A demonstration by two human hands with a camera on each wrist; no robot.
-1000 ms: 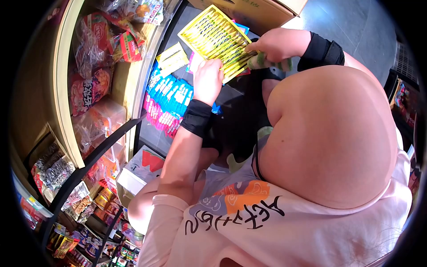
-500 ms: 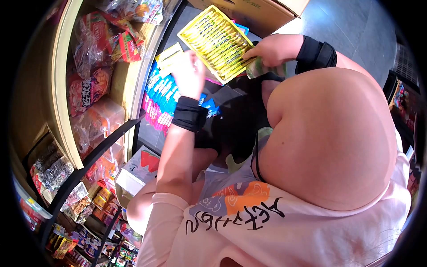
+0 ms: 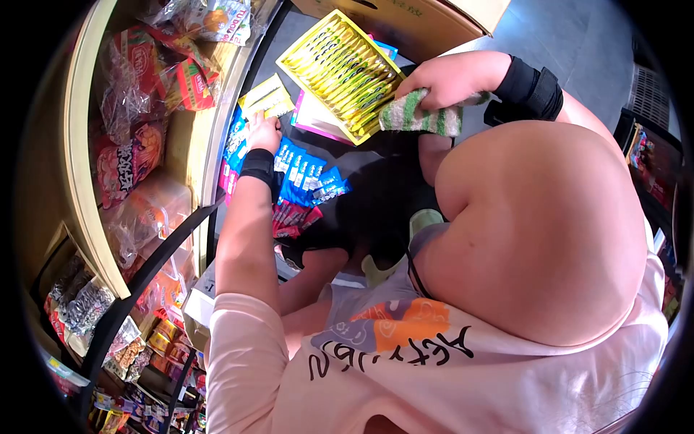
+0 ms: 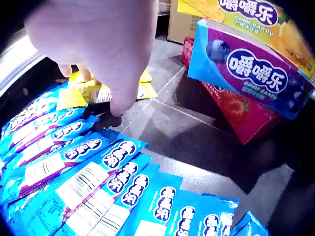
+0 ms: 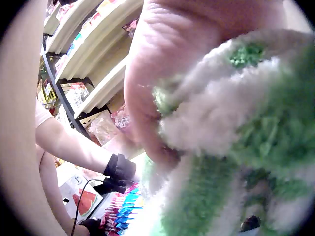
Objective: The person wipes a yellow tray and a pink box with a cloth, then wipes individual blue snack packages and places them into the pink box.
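Note:
My left hand (image 3: 264,134) reaches down to a few yellow candy packets (image 3: 267,92) on the dark floor. In the left wrist view its fingers and thumb curl over those packets, thumb on the near side. Rows of blue candy packets (image 4: 98,182) fan out beside it. My right hand (image 3: 463,81) holds a green-and-white striped cloth (image 3: 434,119), with its fingers right at the edge of a yellow display box (image 3: 316,103) filled with yellow packets. The cloth fills much of the right wrist view and hides the right fingertips.
A purple-blue candy box (image 4: 246,69) and a red one (image 4: 241,113) lie under the yellow box. Red-pink packets (image 3: 293,218) lie nearer the body. Shelves with bagged snacks (image 3: 134,159) line the left side; a large cardboard carton (image 3: 405,25) stands at the back.
My left hand has left the yellow box and moved left and down to the loose yellow packets. My right hand stays at the box; more of the striped cloth shows.

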